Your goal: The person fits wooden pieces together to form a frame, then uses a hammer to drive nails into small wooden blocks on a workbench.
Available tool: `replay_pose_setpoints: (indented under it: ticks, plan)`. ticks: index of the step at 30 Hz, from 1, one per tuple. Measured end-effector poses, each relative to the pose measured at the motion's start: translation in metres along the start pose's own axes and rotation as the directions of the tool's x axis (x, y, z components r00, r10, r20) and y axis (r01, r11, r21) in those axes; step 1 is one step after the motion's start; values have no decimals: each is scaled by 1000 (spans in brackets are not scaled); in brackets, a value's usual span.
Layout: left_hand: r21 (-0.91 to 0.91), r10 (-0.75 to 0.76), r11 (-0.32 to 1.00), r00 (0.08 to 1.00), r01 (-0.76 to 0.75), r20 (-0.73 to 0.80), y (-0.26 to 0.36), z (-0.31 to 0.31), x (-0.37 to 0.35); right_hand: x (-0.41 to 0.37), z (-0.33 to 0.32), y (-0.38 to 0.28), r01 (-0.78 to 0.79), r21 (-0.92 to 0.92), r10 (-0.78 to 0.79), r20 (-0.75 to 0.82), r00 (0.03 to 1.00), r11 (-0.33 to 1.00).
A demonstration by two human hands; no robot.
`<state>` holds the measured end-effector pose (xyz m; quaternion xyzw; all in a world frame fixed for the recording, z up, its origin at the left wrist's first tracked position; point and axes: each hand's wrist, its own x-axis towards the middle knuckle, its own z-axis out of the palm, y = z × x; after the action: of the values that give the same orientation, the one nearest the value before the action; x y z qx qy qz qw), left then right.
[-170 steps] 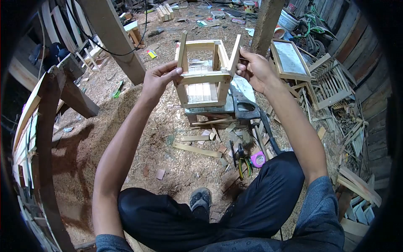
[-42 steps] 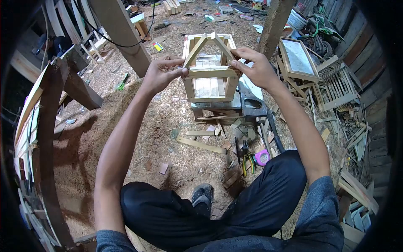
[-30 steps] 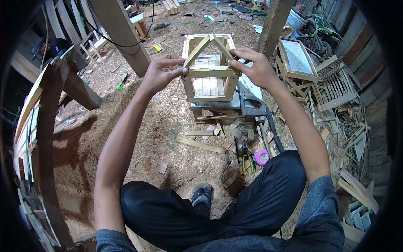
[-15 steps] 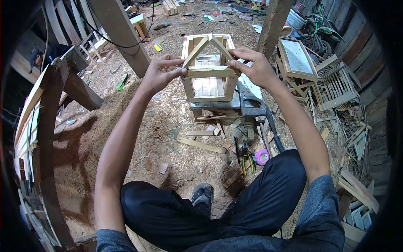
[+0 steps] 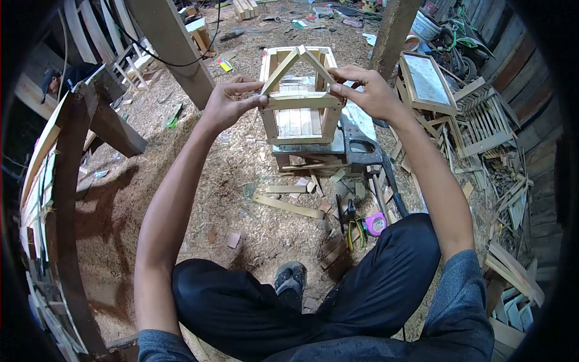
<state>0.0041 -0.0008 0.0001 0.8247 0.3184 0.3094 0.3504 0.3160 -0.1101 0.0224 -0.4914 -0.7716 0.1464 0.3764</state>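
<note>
A small open box frame of pale wood (image 5: 301, 140) stands on a low stool (image 5: 280, 160) ahead of me. Over its near top rail, two short wooden strips lean together as an inverted V, their upper ends meeting at the peak. My left hand (image 5: 234, 104) pinches the lower end of the left strip (image 5: 281, 72) at the frame's left corner, thumb beside the rail. At the other corner, my right hand (image 5: 367, 92) grips the lower end of the right strip (image 5: 316, 66) between thumb and fingers. Whether the strips are fastened cannot be seen.
Right of the frame lies a handsaw (image 5: 360, 148), with a hammer (image 5: 393, 187) below it. Pliers (image 5: 357, 234) and a pink tape measure (image 5: 376, 224) are by my right knee. Wood scraps and shavings cover the floor. A wooden post (image 5: 175, 48) rises at left; another person is far left.
Both hands keep their hold on the strips. The right hand's grip has shifted slightly, and the view has moved a little; otherwise the arrangement is the same.
</note>
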Motion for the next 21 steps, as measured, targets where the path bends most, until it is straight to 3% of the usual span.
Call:
replay_pose_setpoints:
  ticks: [3, 6, 9, 16, 21]
  plan:
    - [-46, -8, 999, 1000, 9, 9, -1, 1, 0, -2, -4, -8, -76, 20, 76, 26, 997, 997]
    - [-46, 44, 998, 999, -44, 3, -4, 2, 3, -3, -5, -7, -73, 30, 73, 6, 997, 997]
    - [-34, 0, 999, 1000, 0, 15, -4, 2, 2, -2, -6, -3, -38, 35, 40, -56, 998, 999]
    - [-92, 10, 996, 1000, -10, 0, -4, 2, 2, -4, -6, 2, -80, 7, 80, 1, 997, 997]
    - [5, -14, 1000, 1000, 13, 20, 5, -2, 0, -3, -3, 1, -93, 22, 93, -12, 996, 995]
